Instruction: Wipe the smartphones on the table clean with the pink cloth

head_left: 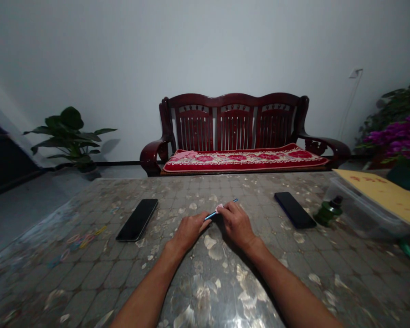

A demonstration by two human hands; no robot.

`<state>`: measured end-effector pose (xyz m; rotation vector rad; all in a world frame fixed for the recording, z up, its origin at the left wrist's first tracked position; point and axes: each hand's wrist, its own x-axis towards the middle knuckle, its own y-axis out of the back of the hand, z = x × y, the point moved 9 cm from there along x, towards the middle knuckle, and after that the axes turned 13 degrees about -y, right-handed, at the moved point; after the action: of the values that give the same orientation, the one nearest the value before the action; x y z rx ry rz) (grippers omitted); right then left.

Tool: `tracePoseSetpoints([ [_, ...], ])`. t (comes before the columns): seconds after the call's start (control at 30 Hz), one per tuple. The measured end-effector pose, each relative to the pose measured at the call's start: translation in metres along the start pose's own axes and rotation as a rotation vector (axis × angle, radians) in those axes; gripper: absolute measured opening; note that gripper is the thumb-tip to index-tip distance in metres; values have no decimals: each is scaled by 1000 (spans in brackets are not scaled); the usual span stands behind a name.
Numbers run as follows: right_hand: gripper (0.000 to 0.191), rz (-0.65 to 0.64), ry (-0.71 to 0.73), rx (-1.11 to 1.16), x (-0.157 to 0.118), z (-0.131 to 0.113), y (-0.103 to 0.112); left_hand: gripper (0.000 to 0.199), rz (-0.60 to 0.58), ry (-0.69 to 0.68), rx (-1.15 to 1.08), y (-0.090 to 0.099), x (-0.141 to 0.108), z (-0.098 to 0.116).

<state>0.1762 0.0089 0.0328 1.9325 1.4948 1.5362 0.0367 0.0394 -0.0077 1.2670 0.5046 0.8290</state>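
A slim, shiny blue pen-like stick (pixel 210 216) slants between my hands above the patterned tabletop. My left hand (pixel 188 229) is closed around its lower left end. With fingers pinched, my right hand (pixel 237 223) holds a small pale pink piece (pixel 219 208), soft like tissue or cloth, against the stick farther up. The stick's far tip shows just beyond the right knuckles; the part under the right fingers is hidden. Whether the pink piece wraps fully round the stick, I cannot tell.
A phone (pixel 137 220) lies on the table (pixel 205 282) to the left, beside scattered coloured bands (pixel 85 239). To the right are another phone (pixel 294 210), a green bottle (pixel 329 211) and a clear plastic box (pixel 358 214) under yellow card (pixel 386 193). A wooden bench (pixel 235 123) stands beyond.
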Motion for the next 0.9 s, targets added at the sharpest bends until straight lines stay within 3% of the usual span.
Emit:
tracePoseSetpoints([
  [0.1,26,-13,42,-36,-1,-6,-2,31,0,-17,-9,1,0,2],
  [0.33,26,87,-115,-72,7,40,15,30,-6,-9,-14,-1,-1,-1],
  [0.53,27,1,21,-17,0,7,2,30,0,-12,-43,5,-1,4],
  [0.6,28,8,-1,-3,2,10,3,28,7,-9,-57,7,-1,5],
  [0.77,29,109,-306,202,11,72,13,25,-10,-12,-29,13,1,6],
  [0.9,31,165,-604,438,9,118,2,23,-109,5,65,18,6,10],
])
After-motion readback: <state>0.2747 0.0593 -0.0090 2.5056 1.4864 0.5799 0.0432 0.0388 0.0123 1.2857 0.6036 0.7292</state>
